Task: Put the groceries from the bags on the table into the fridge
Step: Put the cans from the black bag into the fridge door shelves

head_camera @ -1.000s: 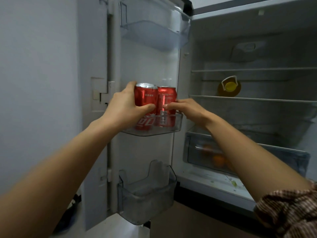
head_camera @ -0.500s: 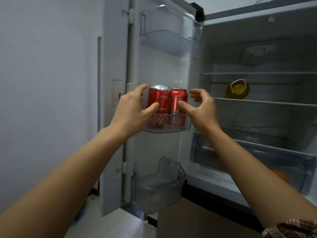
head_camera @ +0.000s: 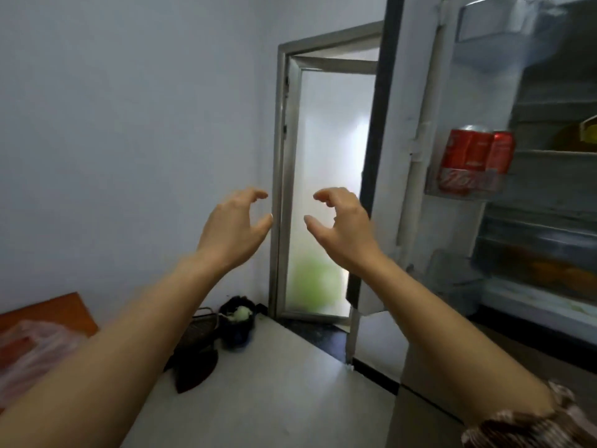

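Two red soda cans (head_camera: 475, 158) stand side by side in the middle shelf (head_camera: 458, 189) of the open fridge door at the right. My left hand (head_camera: 234, 226) and my right hand (head_camera: 344, 226) hover in mid-air in front of a doorway, well left of the cans, both with curled fingers apart and holding nothing. The fridge interior (head_camera: 555, 195) shows at the far right, with a yellow item (head_camera: 581, 134) on a shelf. A pale plastic bag (head_camera: 29, 347) lies on an orange-brown table (head_camera: 61, 310) at the lower left.
A frosted glass door (head_camera: 326, 195) in a grey frame stands straight ahead. On the floor by the wall sit a black bin with a pale lump (head_camera: 239, 318) and a dark dustpan-like object (head_camera: 197, 354). The fridge door edge (head_camera: 371, 176) juts toward me.
Both hands let go of the cans and drew back. My view swung left, so the fridge now sits at the right and the doorway and table came into sight.
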`<state>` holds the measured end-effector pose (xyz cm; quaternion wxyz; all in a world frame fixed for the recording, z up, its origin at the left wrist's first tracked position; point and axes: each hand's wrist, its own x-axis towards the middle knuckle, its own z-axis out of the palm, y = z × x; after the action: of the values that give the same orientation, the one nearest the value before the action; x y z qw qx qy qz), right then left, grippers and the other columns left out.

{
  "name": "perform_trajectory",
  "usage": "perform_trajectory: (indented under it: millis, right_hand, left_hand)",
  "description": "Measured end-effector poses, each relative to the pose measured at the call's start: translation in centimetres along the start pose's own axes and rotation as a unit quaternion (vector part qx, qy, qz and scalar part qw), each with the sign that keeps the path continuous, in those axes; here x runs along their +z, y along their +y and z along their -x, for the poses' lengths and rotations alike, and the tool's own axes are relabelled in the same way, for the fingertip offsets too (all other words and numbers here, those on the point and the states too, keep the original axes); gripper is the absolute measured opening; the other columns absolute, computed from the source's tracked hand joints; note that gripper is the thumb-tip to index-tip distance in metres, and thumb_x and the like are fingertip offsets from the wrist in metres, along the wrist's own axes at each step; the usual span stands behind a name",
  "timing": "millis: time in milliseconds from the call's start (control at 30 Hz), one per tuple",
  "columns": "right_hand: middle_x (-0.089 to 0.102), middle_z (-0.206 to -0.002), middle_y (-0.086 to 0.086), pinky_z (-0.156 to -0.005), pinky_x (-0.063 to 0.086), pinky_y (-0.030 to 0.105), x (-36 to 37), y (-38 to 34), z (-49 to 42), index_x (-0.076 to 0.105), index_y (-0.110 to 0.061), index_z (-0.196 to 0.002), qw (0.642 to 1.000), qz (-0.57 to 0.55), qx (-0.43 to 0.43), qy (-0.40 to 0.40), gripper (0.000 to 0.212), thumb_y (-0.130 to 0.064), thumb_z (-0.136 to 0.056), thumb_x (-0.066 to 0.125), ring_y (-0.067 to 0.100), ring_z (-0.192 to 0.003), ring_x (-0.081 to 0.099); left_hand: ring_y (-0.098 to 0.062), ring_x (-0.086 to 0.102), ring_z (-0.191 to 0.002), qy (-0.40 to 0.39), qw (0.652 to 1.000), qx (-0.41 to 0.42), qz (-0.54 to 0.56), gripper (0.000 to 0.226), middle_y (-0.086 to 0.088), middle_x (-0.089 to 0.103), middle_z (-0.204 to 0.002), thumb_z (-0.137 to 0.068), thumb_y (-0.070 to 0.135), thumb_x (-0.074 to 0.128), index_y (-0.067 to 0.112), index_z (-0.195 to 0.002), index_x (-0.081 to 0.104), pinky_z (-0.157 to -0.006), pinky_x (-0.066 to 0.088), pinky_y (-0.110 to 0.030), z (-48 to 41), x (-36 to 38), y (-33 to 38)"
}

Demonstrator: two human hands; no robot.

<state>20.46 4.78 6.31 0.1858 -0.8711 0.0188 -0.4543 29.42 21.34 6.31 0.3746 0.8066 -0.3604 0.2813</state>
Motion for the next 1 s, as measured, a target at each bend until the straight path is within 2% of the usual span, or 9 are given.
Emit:
perform_trajectory:
  millis: [167, 300, 567, 733, 900, 1000]
  right_hand:
    - [0.051, -0.134, 0.005, -0.104, 0.038, 0.035, 12.6, -7.3, 3.3, 0.049, -0.013, -0.133, 0.990, 0.008, 0.026, -0.136, 0.048, -0.033, -0.090, 0.059, 0.020, -0.126, 0.043]
    - [0.047, -0.140, 0.008, -0.107, 0.031, 0.034, 21.2, -13.0, 4.8, 0.043, -0.011, -0.140, 0.975, 0.012, -0.001, -0.222, 0.055, -0.035, -0.092, 0.056, 0.024, -0.131, 0.039]
    - [0.044, -0.142, 0.008, -0.106, 0.034, 0.038, 37.1, -21.9, 5.5, 0.037, -0.013, -0.142, 0.947, 0.003, -0.070, -0.313, 0.058, -0.039, -0.094, 0.053, 0.024, -0.131, 0.037]
    - [0.045, -0.139, 0.008, -0.103, 0.037, 0.040, 48.1, -26.6, 5.4, 0.038, -0.013, -0.140, 0.931, -0.023, -0.102, -0.351, 0.056, -0.040, -0.093, 0.051, 0.026, -0.128, 0.039]
    - [0.039, -0.148, 0.007, -0.109, 0.031, 0.042, 58.8, -31.3, 4.6, 0.032, -0.015, -0.146, 0.902, -0.028, -0.125, -0.412, 0.062, -0.043, -0.093, 0.048, 0.026, -0.133, 0.035]
    - [0.041, -0.145, 0.006, -0.110, 0.028, 0.040, 64.1, -34.0, 4.2, 0.038, -0.015, -0.141, 0.886, -0.040, -0.140, -0.439, 0.055, -0.041, -0.093, 0.048, 0.026, -0.134, 0.035]
  left_hand:
    - [-0.022, 0.051, -0.118, -0.049, 0.994, -0.086, -0.056, 0.037, -0.006, 0.056, -0.130, -0.092, 0.028, 0.053, 0.018, -0.127, 0.054, -0.096, 0.040, -0.035, 5.4, -5.5, -11.6]
    - [-0.023, 0.045, -0.126, -0.078, 0.979, -0.164, -0.091, 0.039, -0.007, 0.051, -0.136, -0.094, 0.028, 0.049, 0.017, -0.132, 0.050, -0.100, 0.038, -0.036, 9.4, -8.8, -20.0]
    - [-0.030, 0.047, -0.122, -0.082, 0.947, -0.260, -0.170, 0.039, -0.014, 0.052, -0.134, -0.095, 0.027, 0.045, 0.013, -0.132, 0.050, -0.098, 0.038, -0.038, 14.8, -15.4, -35.5]
    - [-0.029, 0.047, -0.120, -0.067, 0.923, -0.315, -0.211, 0.037, -0.010, 0.053, -0.130, -0.095, 0.028, 0.045, 0.015, -0.129, 0.051, -0.094, 0.046, -0.043, 17.0, -18.8, -45.8]
    - [-0.028, 0.047, -0.115, -0.117, 0.887, -0.365, -0.256, 0.034, -0.011, 0.054, -0.125, -0.096, 0.030, 0.044, 0.014, -0.125, 0.052, -0.091, 0.046, -0.043, 19.7, -21.9, -56.2]
    - [-0.027, 0.043, -0.120, -0.121, 0.869, -0.400, -0.264, 0.034, -0.009, 0.051, -0.129, -0.098, 0.029, 0.043, 0.014, -0.127, 0.050, -0.092, 0.045, -0.039, 21.2, -23.6, -61.4]
